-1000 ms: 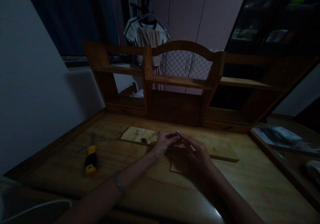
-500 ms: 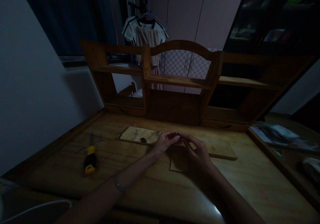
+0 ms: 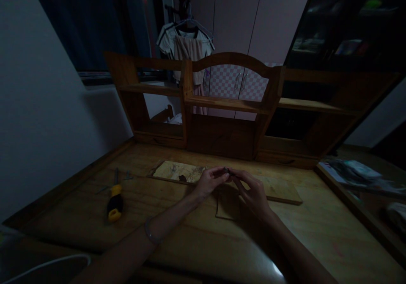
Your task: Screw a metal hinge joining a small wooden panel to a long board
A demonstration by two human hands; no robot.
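Observation:
Over the wooden board, my left hand (image 3: pixel 209 181) and my right hand (image 3: pixel 253 189) meet, fingertips pinched around one small dark piece (image 3: pixel 226 171) too small to name. Beneath them the long board (image 3: pixel 283 189) lies across the desk; its left half has a pale, torn, stained surface with a dark hole or spot. A small flat square piece (image 3: pixel 226 210) sits just in front of the board, partly shaded by my right hand. To the left lies a hand tool (image 3: pixel 115 203) with a yellow-and-black handle and straight metal shank.
Small thin metal bits (image 3: pixel 127 175) lie beside the tool's shank. A wooden shelf unit (image 3: pixel 222 102) with drawers stands along the desk's back edge. Papers and plastic bags (image 3: pixel 358 169) are at the right. A white cable (image 3: pixel 63 258) curves at the lower left.
The small dark piece between my fingertips shows at a slightly different angle. Both hands stay in nearly the same place, and the view has shifted slightly.

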